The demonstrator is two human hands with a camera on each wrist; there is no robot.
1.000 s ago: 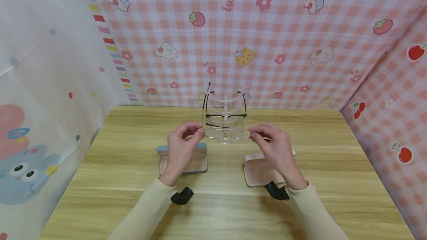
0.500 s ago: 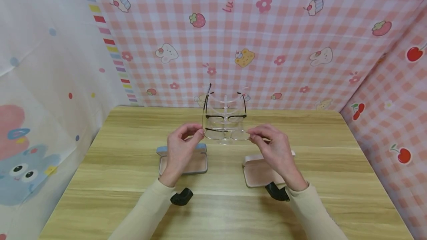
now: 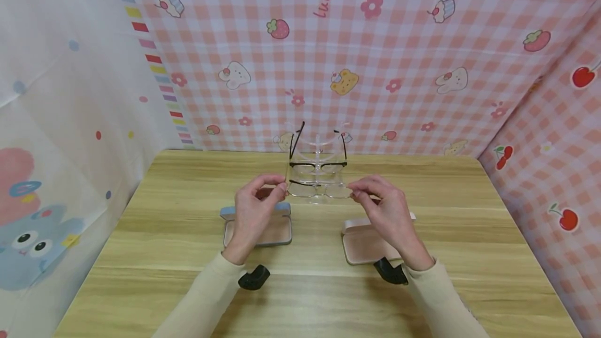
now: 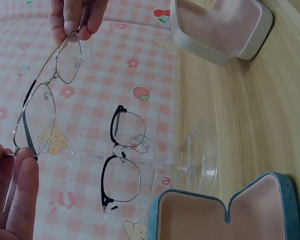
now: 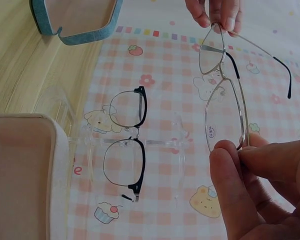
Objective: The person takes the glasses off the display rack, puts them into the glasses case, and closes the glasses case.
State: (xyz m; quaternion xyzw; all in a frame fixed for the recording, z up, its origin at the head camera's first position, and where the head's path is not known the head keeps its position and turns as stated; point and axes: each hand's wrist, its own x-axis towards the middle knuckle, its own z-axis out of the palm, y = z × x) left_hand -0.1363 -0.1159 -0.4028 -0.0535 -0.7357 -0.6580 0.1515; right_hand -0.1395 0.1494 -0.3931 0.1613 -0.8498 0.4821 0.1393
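Note:
A pair of thin metal-rimmed eyeglasses (image 3: 338, 192) is held up over the table between both hands. My left hand (image 3: 257, 206) pinches the frame's left corner by the hinge, and my right hand (image 3: 386, 206) pinches the right corner. One temple lies folded across behind the lenses; the left temple, with a dark tip, still sticks out backward, angled inward. Behind them, black half-rim glasses (image 4: 108, 177) rest on a clear display stand (image 5: 160, 143). Both wrist views show the lenses (image 5: 224, 115) with fingers at either end.
An open blue glasses case (image 3: 277, 231) lies on the wooden table (image 3: 310, 296) below the left hand. Below the right hand lies an open white case (image 3: 363, 244). A pink checked cloth (image 3: 300, 67) hangs at the back. Black mounts (image 3: 253, 277) are by the wrists.
The left temple's tip has swung inward to the right and slightly down. The lenses have dipped a little; both hands keep nearly the same places.

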